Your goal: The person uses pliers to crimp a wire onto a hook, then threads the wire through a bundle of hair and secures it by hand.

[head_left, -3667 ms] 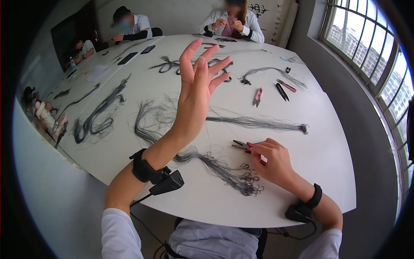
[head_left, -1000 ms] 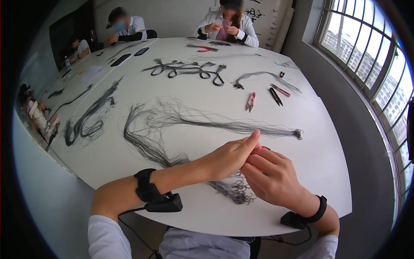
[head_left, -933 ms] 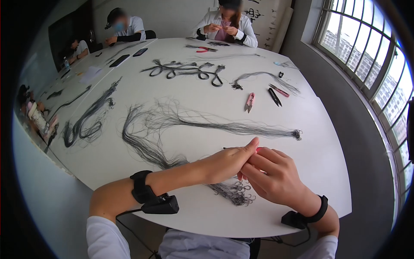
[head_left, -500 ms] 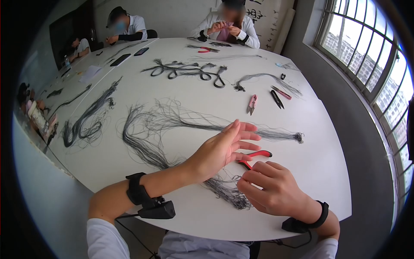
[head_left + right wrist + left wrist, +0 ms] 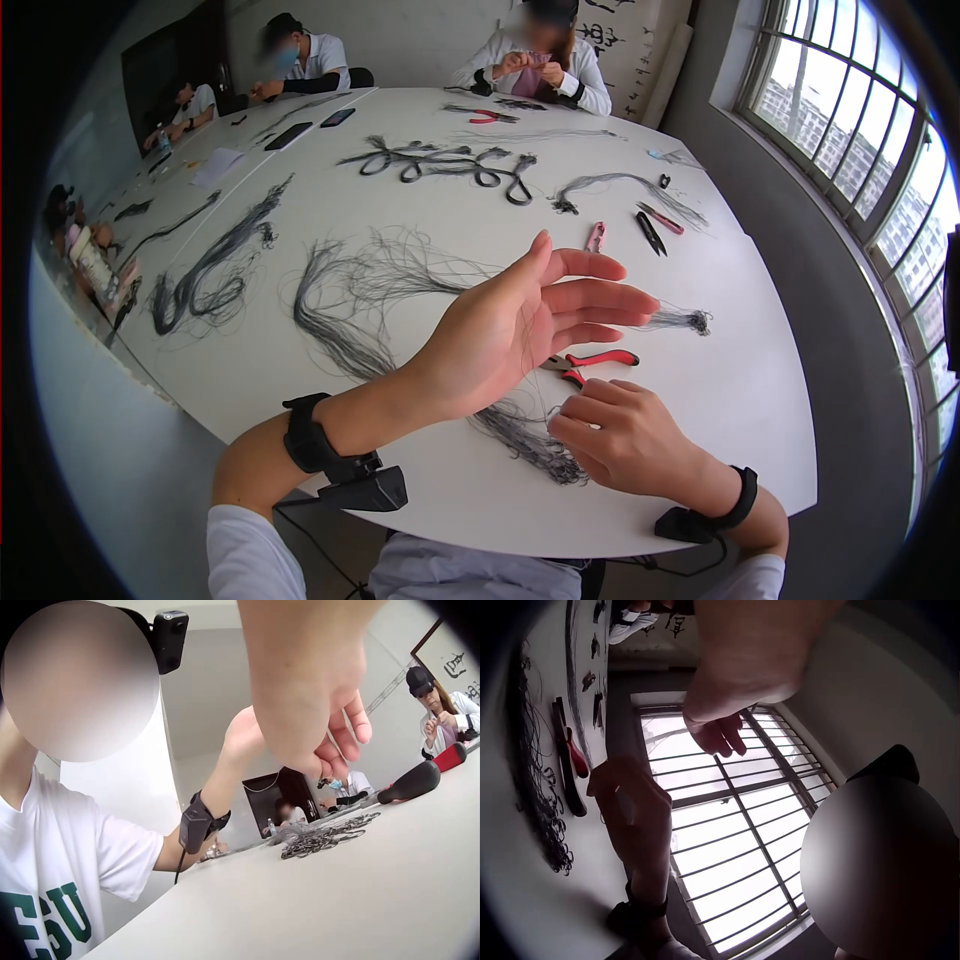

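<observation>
My left hand (image 5: 495, 345) is raised over the table, palm facing right, fingers spread and loosely extended. A faint thin line crosses by its palm. Lower to the right, my right hand (image 5: 630, 435) has its fingers curled, thumb and forefinger pinching a thin fishing line at their tips; what is at its end is too small to tell. Red-handled pliers (image 5: 608, 357) lie on the table just beyond the right hand. Beneath the hands a dark bundle of lines (image 5: 520, 445) ends in several fish hooks (image 5: 330, 838), partly hidden by the left forearm.
Another line bundle (image 5: 690, 320) runs behind the left hand. Pink thread snips (image 5: 596, 236) and black snips (image 5: 650, 233) lie farther right. Looped dark bundles (image 5: 440, 163) and phones (image 5: 288, 137) are farther back. Other people sit across the white table (image 5: 700, 430).
The hands were together with the pliers in the right hand; the pliers now lie on the table. My left hand has drawn away, up and open, while the right keeps its pinch.
</observation>
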The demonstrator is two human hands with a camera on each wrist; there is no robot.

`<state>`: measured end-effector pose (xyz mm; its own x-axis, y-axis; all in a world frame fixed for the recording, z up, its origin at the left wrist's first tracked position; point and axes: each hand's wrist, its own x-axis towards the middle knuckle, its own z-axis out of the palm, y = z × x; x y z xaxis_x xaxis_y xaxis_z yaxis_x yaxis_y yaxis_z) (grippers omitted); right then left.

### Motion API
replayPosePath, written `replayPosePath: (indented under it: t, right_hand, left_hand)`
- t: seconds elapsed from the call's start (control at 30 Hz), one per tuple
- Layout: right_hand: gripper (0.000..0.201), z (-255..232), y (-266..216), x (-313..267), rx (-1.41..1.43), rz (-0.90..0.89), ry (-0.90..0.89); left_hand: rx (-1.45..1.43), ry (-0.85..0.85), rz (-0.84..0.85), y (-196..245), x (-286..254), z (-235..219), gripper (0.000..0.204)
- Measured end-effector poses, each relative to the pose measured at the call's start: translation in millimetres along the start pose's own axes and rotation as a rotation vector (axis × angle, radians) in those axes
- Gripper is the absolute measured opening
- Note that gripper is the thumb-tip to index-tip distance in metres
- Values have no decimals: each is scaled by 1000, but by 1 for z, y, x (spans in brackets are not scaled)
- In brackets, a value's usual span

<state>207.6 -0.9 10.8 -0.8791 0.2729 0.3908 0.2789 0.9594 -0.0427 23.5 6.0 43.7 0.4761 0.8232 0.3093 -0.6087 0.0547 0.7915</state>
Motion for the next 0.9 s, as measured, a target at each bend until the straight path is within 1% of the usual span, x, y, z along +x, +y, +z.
replayPosePath:
  t: [0.03,0.1,0.13,0.17,0.2,0.23,0.27,0.3,0.33,0.4,0.43,0.47,0.53,0.57,0.63,0.67,0.73,0.83,0.9]
  right_hand:
    - [20,-1,-4,1,50,-36,5]
    - [21,-4,-12,1,76,-48,22]
    - [22,-7,-16,1,103,-58,38]
    - [22,-10,-17,1,103,-51,37]
    - [22,-13,-17,2,62,-50,89]
    - [22,-17,-16,3,19,-49,140]
    - [22,-21,-13,3,17,-42,138]
    - [22,-26,-8,3,-69,-43,170]
    - [23,-30,-4,3,-156,-45,204]
    - [23,-36,1,1,-175,-29,221]
    - [22,-39,4,0,-227,-60,205]
    - [22,-42,6,0,-279,-91,189]
    - [19,-44,6,-1,-295,-86,187]
    - [18,-44,7,-1,-295,-101,187]
    - [17,-42,8,0,-292,-117,187]
    - [16,-41,8,0,-278,-132,206]
    - [16,-38,8,0,-260,-146,221]
    - [17,-37,8,1,-300,-159,212]
    - [17,-34,10,1,-321,-174,218]
  left_hand:
    - [0,0,0,-4,1,-2,55]
    - [202,116,20,-16,1,-6,55]
    - [200,113,16,-25,1,-9,55]
    - [329,127,-12,-34,0,-12,53]
    - [458,139,-40,-42,-2,-13,52]
    - [546,97,-144,-44,-4,-13,50]
    - [632,54,-246,-46,-6,-12,49]
    - [621,64,-344,-50,-9,-10,48]
    - [618,58,-346,-48,-11,-5,48]
    - [429,-25,-555,-39,-16,6,50]
    - [431,-76,-629,-34,-15,4,50]
    - [430,-77,-633,-31,-18,6,50]
    - [256,-18,-709,-26,-22,10,44]
    - [255,-18,-712,-25,-26,8,44]
    - [164,-81,-665,-24,-33,4,34]
    - [162,-79,-667,-24,-34,5,34]
    - [252,-58,-657,-20,-37,10,30]
    - [293,-67,-643,-21,-41,9,28]
    - [268,-60,-657,-19,-42,8,28]
